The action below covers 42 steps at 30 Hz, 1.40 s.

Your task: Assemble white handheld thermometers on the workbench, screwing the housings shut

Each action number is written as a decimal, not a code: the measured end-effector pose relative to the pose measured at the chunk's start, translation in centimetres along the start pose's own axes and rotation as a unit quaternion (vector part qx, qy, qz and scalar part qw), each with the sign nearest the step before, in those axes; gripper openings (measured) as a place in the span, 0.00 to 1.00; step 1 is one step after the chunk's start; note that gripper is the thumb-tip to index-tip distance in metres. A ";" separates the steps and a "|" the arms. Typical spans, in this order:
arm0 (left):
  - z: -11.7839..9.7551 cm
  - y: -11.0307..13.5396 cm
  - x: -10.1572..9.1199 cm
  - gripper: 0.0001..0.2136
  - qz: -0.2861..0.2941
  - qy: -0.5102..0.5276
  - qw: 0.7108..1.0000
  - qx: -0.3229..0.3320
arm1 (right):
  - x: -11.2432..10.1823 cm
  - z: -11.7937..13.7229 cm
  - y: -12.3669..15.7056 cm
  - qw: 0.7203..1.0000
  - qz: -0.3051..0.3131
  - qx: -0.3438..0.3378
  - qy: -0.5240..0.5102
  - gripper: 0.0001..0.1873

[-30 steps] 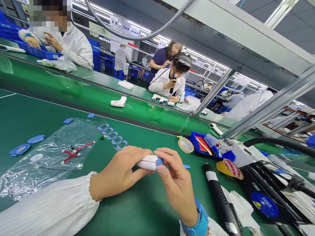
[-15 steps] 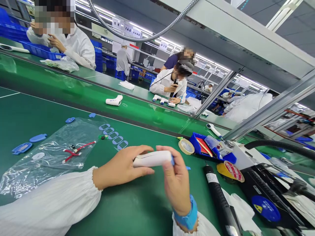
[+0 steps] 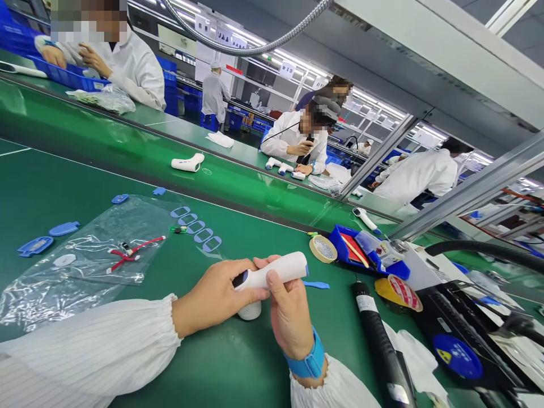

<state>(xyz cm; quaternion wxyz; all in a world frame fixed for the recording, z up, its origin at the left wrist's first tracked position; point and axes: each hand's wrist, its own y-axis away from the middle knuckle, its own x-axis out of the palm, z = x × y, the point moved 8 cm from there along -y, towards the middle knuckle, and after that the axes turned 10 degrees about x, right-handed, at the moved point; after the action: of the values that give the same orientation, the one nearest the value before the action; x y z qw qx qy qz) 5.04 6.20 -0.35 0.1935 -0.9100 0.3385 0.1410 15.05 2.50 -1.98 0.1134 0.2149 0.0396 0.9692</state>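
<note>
Both hands grip a white handheld thermometer (image 3: pixel 280 270) above the green bench. My left hand (image 3: pixel 216 294) is closed around its dark-screened end, thumb along the near side. My right hand (image 3: pixel 291 309), with a blue wrist strap, pinches the handle, whose far tip shows a bit of blue. The rounded white head (image 3: pixel 250 310) points down beneath my left fingers. Just right of the handle lies a flat blue strip (image 3: pixel 318 285). On the left, blue plastic covers (image 3: pixel 35 246) rest near a clear bag (image 3: pixel 97 243) with red-wired parts (image 3: pixel 127 258) on it.
A green conveyor belt (image 3: pixel 255 187) runs behind the bench, carrying another white thermometer (image 3: pixel 187 163). To the right are a tape roll (image 3: pixel 323 249), a blue bin (image 3: pixel 346 263), a black electric screwdriver (image 3: pixel 378 345) and yellow tape (image 3: pixel 397 293). Co-workers sit across the belt.
The thermometer has been turned in my hands, so its dark screen and downward head now show. My right hand has shifted lower on the handle. The thermometer on the belt moved slightly left.
</note>
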 end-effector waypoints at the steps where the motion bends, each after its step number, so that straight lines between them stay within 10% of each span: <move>1: 0.1 0.0 0.2 0.14 -0.005 0.012 1.000 -0.008 | -0.2 -0.1 0.0 1.000 -0.010 0.005 0.002 0.18; 5: 1.3 -0.2 1.3 0.14 0.017 0.195 0.978 -0.072 | -0.6 0.2 -0.3 0.999 -0.015 0.035 0.011 0.20; 8: 2.6 0.1 1.9 0.16 0.026 0.395 0.900 -0.183 | -0.4 1.3 -0.3 0.999 0.034 0.027 0.025 0.25; 14: 3.9 -0.8 -0.2 0.22 -0.154 0.598 0.763 -0.191 | -0.3 5.7 2.4 0.925 -0.111 -0.241 0.273 0.14; 20: 5.2 -0.8 -0.2 0.15 -0.188 0.534 0.805 -0.178 | 8.8 2.6 7.2 0.840 0.117 -0.357 0.392 0.07; 24: 4.6 -0.6 0.2 0.24 -0.152 0.491 0.842 -0.165 | 11.5 0.5 8.8 0.814 0.059 -0.406 0.412 0.07; 28: 4.2 -0.2 0.6 0.28 -0.130 0.438 0.874 -0.168 | 12.5 -0.4 9.6 0.793 -0.024 -0.437 0.424 0.10; 35: 4.0 -0.1 0.0 0.29 -0.144 0.387 0.893 -0.179 | 11.7 0.7 9.9 0.835 -0.100 -0.432 0.325 0.12; 42: 3.9 -0.5 0.5 0.28 -0.065 0.391 0.899 -0.186 | 12.0 -0.9 8.8 0.814 0.045 -0.414 0.405 0.12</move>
<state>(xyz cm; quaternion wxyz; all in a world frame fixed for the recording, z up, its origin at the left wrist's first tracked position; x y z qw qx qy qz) 5.22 8.04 -3.86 -0.1182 -0.9311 0.2951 -0.1790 2.32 -3.28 3.17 0.1218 -0.2628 -0.3332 0.8973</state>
